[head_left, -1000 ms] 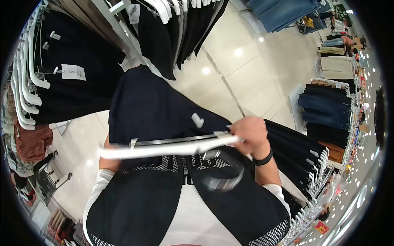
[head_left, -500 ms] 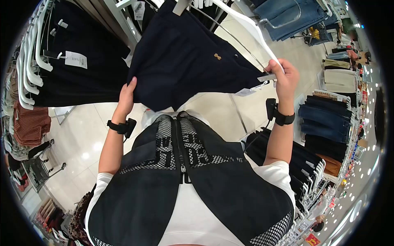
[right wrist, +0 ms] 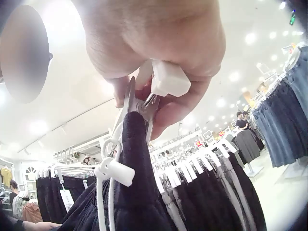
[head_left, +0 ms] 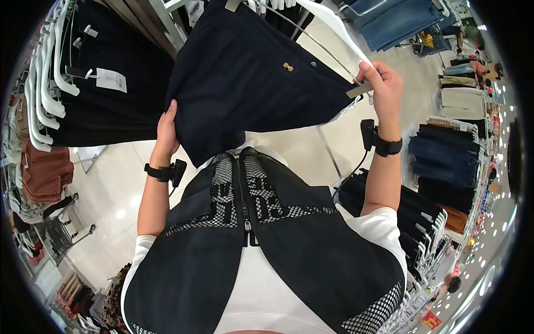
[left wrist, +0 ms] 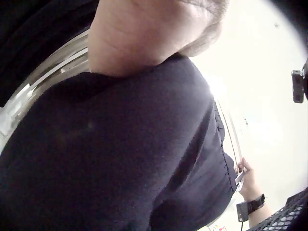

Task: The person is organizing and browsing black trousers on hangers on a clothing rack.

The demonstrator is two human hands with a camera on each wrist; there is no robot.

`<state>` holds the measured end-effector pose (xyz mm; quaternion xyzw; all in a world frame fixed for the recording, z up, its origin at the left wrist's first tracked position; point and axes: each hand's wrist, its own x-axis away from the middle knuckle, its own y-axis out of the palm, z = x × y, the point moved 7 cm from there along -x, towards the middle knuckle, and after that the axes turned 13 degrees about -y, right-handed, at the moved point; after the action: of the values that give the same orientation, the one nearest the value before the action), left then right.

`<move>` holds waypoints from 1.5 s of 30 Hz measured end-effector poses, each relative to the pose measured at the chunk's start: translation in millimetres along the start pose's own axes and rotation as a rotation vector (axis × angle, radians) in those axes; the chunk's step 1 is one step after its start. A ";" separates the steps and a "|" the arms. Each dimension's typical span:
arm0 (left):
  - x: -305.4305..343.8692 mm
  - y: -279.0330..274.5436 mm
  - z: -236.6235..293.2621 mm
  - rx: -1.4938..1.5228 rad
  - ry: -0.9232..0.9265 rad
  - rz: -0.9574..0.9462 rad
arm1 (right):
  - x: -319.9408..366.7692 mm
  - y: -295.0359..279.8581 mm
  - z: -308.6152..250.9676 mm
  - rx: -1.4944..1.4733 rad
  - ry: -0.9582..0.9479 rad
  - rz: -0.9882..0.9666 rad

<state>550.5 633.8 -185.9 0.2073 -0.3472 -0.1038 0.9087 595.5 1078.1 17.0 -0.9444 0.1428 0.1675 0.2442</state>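
Note:
A dark navy garment [head_left: 250, 83] hangs spread from a white clip hanger [head_left: 340, 30], with a small gold bow ornament [head_left: 287, 67] near its waist. My right hand [head_left: 384, 83] grips the hanger's end beside the metal clip [head_left: 359, 90]. In the right wrist view the fingers curl round the white hanger end [right wrist: 171, 79], and a white plastic tag [right wrist: 119, 173] dangles on a cord below. My left hand [head_left: 167, 133] is at the garment's left edge, thumb pointing up along it. In the left wrist view the cloth [left wrist: 120, 144] hides that hand's fingers.
Dark garments [head_left: 111, 72] on white hangers [head_left: 41, 94] hang close at the left. Jeans [head_left: 395, 22] are at the upper right, and more dark bottoms [head_left: 384, 206] hang beside my right arm. Pale tiled floor [head_left: 289, 161] shows between the racks.
The hanger and garment swung up from before my chest, out to arm's length, the garment's front now showing. Over the last half second both hands shifted slightly; the left thumb slid to the cloth's edge.

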 end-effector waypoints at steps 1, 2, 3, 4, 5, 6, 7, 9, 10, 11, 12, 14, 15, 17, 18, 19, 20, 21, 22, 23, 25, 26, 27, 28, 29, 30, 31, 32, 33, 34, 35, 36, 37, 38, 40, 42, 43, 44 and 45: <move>-1.0 -1.8 1.9 -0.005 -0.011 0.004 | -2.2 2.7 -2.1 -0.007 -0.015 0.017; -1.0 -3.9 3.3 -0.010 -0.021 0.009 | -3.0 5.5 -3.6 -0.003 -0.015 0.018; -2.2 -9.4 5.5 -0.014 -0.032 0.014 | -3.9 11.4 -5.4 0.001 -0.014 0.018; -4.0 -13.0 6.6 -0.017 -0.043 -0.004 | -3.8 14.8 -8.3 0.005 -0.014 0.018; -7.0 -18.0 7.8 -0.022 -0.052 -0.022 | -3.5 18.2 -11.5 0.010 -0.015 0.020; -7.4 -21.1 12.7 -0.026 -0.062 -0.040 | -3.2 22.7 -15.1 0.014 -0.015 0.023; -6.7 -21.7 17.9 -0.037 -0.057 -0.031 | -3.4 24.1 -18.2 0.018 -0.018 0.027; -5.0 -19.8 26.7 -0.054 -0.047 -0.017 | -1.4 24.7 -25.6 0.053 -0.009 0.040; -7.6 -24.6 31.4 -0.055 -0.054 -0.049 | -0.1 30.6 -28.7 0.072 0.000 0.042; -8.4 -26.2 33.4 -0.057 -0.061 -0.079 | 2.6 31.5 -30.5 0.061 0.007 0.048; -8.3 -28.7 35.5 -0.059 -0.068 -0.109 | 5.6 32.7 -32.3 0.050 0.014 0.055; -8.4 -36.3 40.7 -0.065 -0.079 -0.116 | 9.7 42.8 -39.6 0.039 0.020 0.068; -8.5 -40.2 44.2 -0.069 -0.083 -0.121 | 13.4 47.5 -45.2 0.039 0.021 0.074; -8.7 -43.1 49.0 -0.050 -0.113 -0.206 | 19.9 53.7 -56.6 0.095 0.025 0.043; -8.4 -44.6 50.7 -0.038 -0.128 -0.248 | 21.8 57.2 -64.0 0.150 0.026 0.005; -8.4 -47.1 53.6 -0.032 -0.135 -0.277 | 23.5 62.5 -70.1 0.205 0.027 -0.035; -8.2 -50.4 56.6 -0.024 -0.141 -0.305 | 25.5 66.4 -74.1 0.247 0.039 -0.020; -8.1 -56.7 58.6 -0.016 -0.151 -0.329 | 28.3 73.0 -77.3 0.288 0.054 -0.007; -8.8 -63.5 59.3 -0.036 -0.162 -0.345 | 32.4 79.0 -80.8 0.327 0.070 0.009; -10.8 -69.2 60.1 -0.056 -0.171 -0.363 | 36.7 81.5 -84.6 0.379 0.086 0.032; -10.8 -74.7 65.0 -0.166 -0.151 -0.396 | 45.6 78.5 -93.3 0.486 0.114 0.079; -9.3 -74.7 66.7 -0.254 -0.122 -0.409 | 50.0 77.0 -97.6 0.540 0.128 0.100; -7.5 -75.6 67.7 -0.341 -0.095 -0.420 | 55.9 76.0 -102.1 0.504 0.102 0.174; -16.7 -85.6 60.8 -0.475 -0.113 -0.390 | 61.6 73.6 -107.4 0.504 0.084 0.207; -21.6 -89.3 57.1 -0.629 -0.112 -0.388 | 67.9 69.3 -112.2 0.502 0.066 0.240; -25.6 -92.9 53.3 -0.783 -0.108 -0.385 | 74.1 65.1 -117.1 0.500 0.047 0.274; -29.1 -94.4 45.8 -0.872 -0.098 -0.408 | 77.5 63.0 -128.1 0.509 -0.015 0.277; -32.6 -98.5 37.5 -0.919 -0.111 -0.440 | 81.8 59.9 -137.5 0.532 -0.037 0.285; -36.1 -103.0 28.3 -0.966 -0.124 -0.475 | 85.7 58.4 -148.8 0.550 -0.055 0.274; -41.5 -107.5 17.5 -1.011 -0.136 -0.510 | 88.5 55.8 -159.6 0.570 -0.075 0.262; -53.4 -122.9 -0.2 -1.082 -0.267 -0.497 | 90.5 50.8 -168.8 0.588 -0.118 0.265; -59.0 -130.0 -10.3 -1.128 -0.263 -0.526 | 95.1 42.0 -175.8 0.592 -0.083 0.320; -62.5 -134.4 -18.3 -1.174 -0.258 -0.553 | 98.0 33.7 -181.3 0.599 -0.099 0.359; -65.5 -138.7 -26.6 -1.219 -0.252 -0.580 | 101.3 23.8 -185.4 0.605 -0.116 0.397; -68.2 -150.1 -43.3 -1.315 -0.253 -0.558 | 107.3 5.5 -191.4 0.661 -0.122 0.466; -72.6 -159.8 -59.9 -1.370 -0.291 -0.539 | 110.5 -8.1 -190.7 0.667 -0.129 0.533; -72.2 -161.2 -64.8 -1.435 -0.357 -0.557 | 111.3 -12.2 -187.4 0.648 -0.129 0.552; -73.6 -163.9 -63.9 -1.360 -0.403 -0.473 | 112.4 -16.1 -182.8 0.629 -0.129 0.573; -66.4 -160.0 -56.1 -1.284 -0.446 -0.389 | 113.8 -20.2 -177.6 0.610 -0.129 0.595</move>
<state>532.2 530.2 -334.6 -0.3378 -0.3518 -0.4887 0.7235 749.2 983.2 127.9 -0.7343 0.4362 0.2396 0.4618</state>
